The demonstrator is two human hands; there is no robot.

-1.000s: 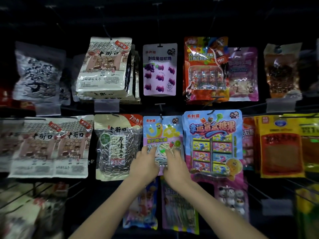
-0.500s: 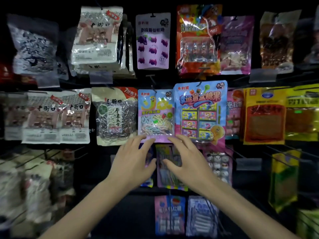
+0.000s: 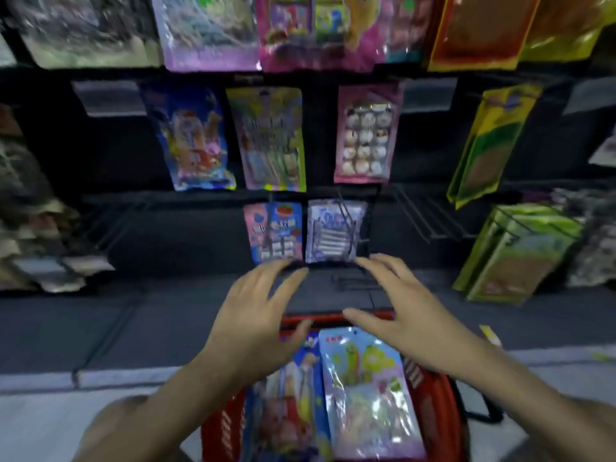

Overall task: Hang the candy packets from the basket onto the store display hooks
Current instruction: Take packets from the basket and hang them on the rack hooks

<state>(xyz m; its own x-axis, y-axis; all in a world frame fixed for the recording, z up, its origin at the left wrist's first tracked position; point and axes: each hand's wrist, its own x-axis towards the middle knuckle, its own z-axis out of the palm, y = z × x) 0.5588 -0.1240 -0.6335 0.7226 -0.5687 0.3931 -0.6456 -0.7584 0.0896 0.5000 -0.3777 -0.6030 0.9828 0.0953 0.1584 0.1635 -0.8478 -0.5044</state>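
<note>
Both hands are hanging empty over the red basket (image 3: 430,391), fingers spread wide and pinching nothing. The left hand (image 3: 256,315) is splaying its fingertips toward the display, thumb tip just above the basket's far rim; the right hand (image 3: 403,315) is fanning out the same way, its thumb lying over the top edge of the light-blue candy packet (image 3: 363,395).

That packet is lying face up in the basket, directly beneath the right fingers, and a darker blue packet (image 3: 293,391) is sitting beside it under the left palm. So the basket is still holding at least these two packets, and more may be lying hidden under them. Judging by this, the job is partway through: many packets are already hanging, and the next one is waiting to be picked up.

Just beyond the fingertips, a pink strawberry packet (image 3: 273,231) and a pale purple packet (image 3: 333,231) are hanging side by side on the lowest row. Higher above the fingers a pink packet of round sweets (image 3: 366,135) is hanging, with bare wire hooks (image 3: 430,218) projecting to the right of the right fingertips.

The room is dim; the display backing is showing dark, and the basket is resting on a pale floor (image 3: 50,428) below the wrists. The view is blurred, so print is staying unreadable.
</note>
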